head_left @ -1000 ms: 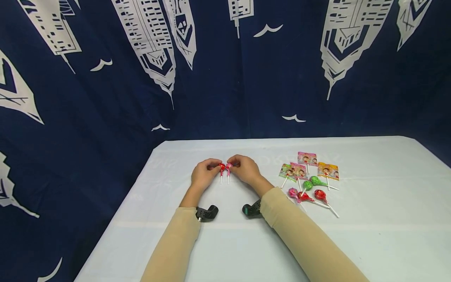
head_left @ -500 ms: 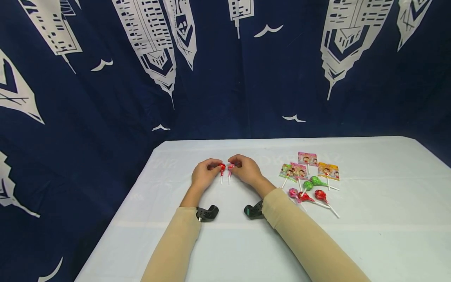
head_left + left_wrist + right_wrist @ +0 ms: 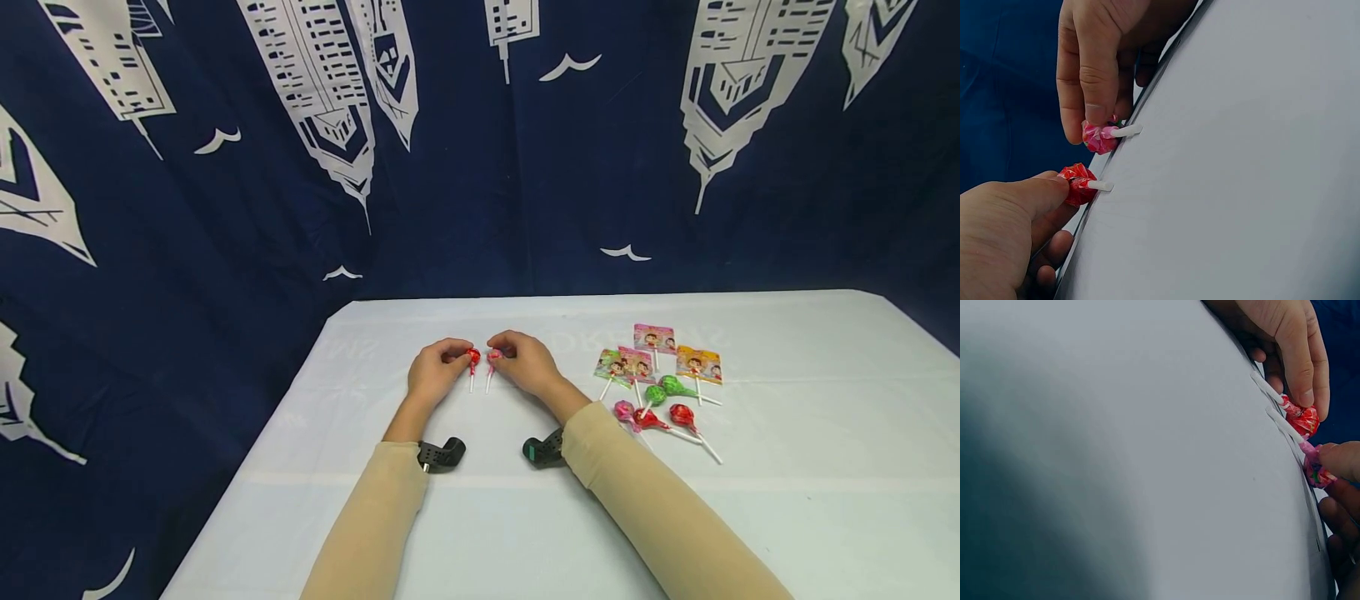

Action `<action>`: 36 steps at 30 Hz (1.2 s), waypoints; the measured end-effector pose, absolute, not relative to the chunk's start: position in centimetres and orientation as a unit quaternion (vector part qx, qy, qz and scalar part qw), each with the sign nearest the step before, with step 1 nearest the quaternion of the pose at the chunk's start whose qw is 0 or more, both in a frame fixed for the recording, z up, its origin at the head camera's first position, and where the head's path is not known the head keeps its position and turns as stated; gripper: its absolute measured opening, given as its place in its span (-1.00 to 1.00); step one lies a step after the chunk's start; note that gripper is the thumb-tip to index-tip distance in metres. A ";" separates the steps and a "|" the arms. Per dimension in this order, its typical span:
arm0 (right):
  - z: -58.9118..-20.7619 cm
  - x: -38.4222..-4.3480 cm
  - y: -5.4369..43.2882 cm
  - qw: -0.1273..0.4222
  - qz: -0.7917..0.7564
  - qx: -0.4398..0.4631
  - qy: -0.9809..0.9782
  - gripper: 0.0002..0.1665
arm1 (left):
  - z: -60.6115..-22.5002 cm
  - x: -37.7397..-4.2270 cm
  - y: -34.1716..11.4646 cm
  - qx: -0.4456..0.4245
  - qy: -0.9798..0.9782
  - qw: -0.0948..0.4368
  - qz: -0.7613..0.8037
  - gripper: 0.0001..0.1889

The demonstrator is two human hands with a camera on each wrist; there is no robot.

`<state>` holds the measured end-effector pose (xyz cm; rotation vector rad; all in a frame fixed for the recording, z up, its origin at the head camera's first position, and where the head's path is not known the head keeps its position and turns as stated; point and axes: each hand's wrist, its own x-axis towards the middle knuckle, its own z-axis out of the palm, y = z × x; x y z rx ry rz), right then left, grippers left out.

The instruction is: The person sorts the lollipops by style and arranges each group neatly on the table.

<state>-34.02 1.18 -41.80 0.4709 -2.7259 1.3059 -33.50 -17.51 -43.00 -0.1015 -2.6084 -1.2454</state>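
Between thumb and fingers, my left hand (image 3: 437,371) pinches the head of a red lollipop (image 3: 1079,185). A pink lollipop (image 3: 1100,137) is pinched the same way in my right hand (image 3: 526,363). In the head view both white sticks point toward me, side by side, with a small gap between the two candies. The right wrist view shows the red lollipop (image 3: 1302,419) and the pink lollipop (image 3: 1316,469) close together, their wrapped heads partly hidden by the fingertips.
On the white table (image 3: 480,533), right of my hands, lies a group of several lollipops. Some have round heads, such as a green lollipop (image 3: 656,395) and a red one (image 3: 682,415); others have flat printed wrappers, like the orange packet (image 3: 698,364). Behind hangs a blue patterned cloth (image 3: 465,208).
My right hand has shifted slightly right with the pink lollipop, widening the gap to the red one. My left hand has stayed in place.
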 end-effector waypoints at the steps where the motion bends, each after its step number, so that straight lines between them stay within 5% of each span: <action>1: -41.8 -34.0 1.2 0.043 0.424 0.152 -0.892 -0.69 | -43.0 -33.5 -17.5 -0.035 -0.895 0.124 -0.427 -0.81; 36: -39.1 -30.7 2.7 0.050 0.437 0.207 -0.874 -0.58 | -42.9 -33.4 -17.5 -0.031 -0.900 0.124 -0.417 -0.80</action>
